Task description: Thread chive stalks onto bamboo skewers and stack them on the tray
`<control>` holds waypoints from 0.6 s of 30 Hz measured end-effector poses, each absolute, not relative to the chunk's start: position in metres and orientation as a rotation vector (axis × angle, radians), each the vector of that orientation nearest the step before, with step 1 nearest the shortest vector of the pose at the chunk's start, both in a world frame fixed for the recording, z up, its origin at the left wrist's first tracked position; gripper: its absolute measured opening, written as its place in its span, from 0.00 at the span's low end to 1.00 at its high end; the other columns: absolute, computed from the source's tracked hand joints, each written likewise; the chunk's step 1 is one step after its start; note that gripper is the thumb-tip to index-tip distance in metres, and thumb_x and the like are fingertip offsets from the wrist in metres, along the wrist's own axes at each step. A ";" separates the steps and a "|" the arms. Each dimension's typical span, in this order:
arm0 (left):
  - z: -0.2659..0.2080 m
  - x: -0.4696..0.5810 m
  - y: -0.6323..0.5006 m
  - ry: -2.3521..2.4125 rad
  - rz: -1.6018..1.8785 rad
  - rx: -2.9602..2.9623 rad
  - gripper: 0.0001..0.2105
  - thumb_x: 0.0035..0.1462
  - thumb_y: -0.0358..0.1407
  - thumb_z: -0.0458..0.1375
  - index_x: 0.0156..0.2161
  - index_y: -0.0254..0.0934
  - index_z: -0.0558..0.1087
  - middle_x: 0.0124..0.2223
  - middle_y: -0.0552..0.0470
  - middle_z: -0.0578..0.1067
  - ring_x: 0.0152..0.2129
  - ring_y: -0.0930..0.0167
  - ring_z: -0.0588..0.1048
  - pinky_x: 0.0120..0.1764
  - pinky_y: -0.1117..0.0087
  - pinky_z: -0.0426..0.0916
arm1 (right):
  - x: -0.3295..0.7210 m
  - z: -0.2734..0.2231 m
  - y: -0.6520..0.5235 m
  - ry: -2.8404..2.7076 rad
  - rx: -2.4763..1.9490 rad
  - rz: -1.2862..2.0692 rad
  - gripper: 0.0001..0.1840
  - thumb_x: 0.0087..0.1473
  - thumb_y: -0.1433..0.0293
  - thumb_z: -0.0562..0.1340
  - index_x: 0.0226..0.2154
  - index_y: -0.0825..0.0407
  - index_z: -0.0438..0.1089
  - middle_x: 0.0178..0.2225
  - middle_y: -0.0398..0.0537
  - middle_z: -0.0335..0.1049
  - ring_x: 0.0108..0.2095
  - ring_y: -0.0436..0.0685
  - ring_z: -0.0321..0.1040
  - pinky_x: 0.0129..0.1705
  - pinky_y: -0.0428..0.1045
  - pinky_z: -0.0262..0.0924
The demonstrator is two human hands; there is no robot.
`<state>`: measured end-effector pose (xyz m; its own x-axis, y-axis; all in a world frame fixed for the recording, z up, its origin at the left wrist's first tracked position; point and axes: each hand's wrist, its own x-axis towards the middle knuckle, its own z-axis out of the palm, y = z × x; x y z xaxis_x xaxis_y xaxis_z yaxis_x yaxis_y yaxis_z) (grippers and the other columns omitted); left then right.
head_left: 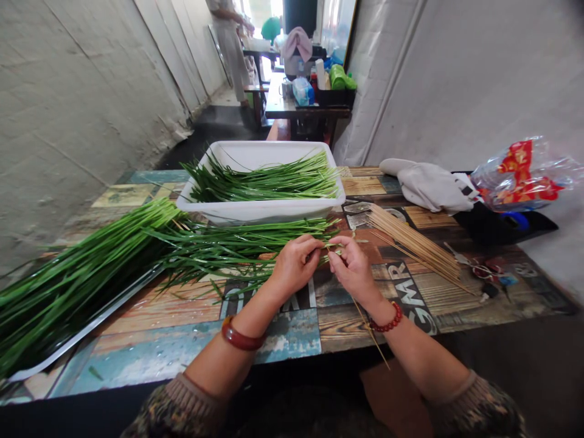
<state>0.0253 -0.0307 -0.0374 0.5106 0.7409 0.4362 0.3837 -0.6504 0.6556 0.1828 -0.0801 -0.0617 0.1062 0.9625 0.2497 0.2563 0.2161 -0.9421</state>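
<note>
Right grip, patchwork table, pale walls

1. The scene is viewed from the person's head, facing forward and down across the near table.
2. The left hand and right hand are framed close, near centre.
3. A far table is taken in beyond.

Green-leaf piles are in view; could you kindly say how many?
3 piles: the tub pile inside the white tub, the middle pile on the table before it, and the left pile beside that.
</note>
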 end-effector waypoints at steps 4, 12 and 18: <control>-0.039 0.027 -0.032 0.955 1.021 2.289 0.09 0.58 0.26 0.52 0.38 0.35 0.75 0.32 0.50 0.73 0.29 0.72 0.72 0.34 0.73 0.65 | 0.182 -0.061 -0.080 -1.388 -1.270 0.799 0.11 0.58 0.68 0.57 0.45 0.51 0.62 0.19 0.36 0.62 0.17 0.47 0.59 0.21 0.43 0.53; -0.033 0.028 -0.036 0.931 0.891 2.371 0.10 0.61 0.29 0.51 0.38 0.35 0.75 0.33 0.48 0.75 0.30 0.71 0.73 0.35 0.72 0.66 | 0.184 -0.064 -0.075 -1.328 -1.228 0.851 0.11 0.59 0.64 0.58 0.43 0.50 0.61 0.20 0.34 0.62 0.16 0.45 0.57 0.19 0.42 0.52; -0.030 0.019 -0.029 1.056 0.699 2.397 0.11 0.60 0.36 0.55 0.47 0.36 0.74 0.44 0.46 0.78 0.39 0.66 0.76 0.43 0.67 0.68 | 0.186 -0.055 -0.078 -1.197 -1.084 1.078 0.18 0.62 0.56 0.52 0.47 0.51 0.61 0.23 0.38 0.67 0.17 0.46 0.61 0.19 0.43 0.55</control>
<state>0.0193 -0.0293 -0.0302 0.5835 0.7650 0.2726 0.5498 -0.6191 0.5608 0.1863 -0.0778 -0.0546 0.0621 0.9864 0.1522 -0.0487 0.1553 -0.9867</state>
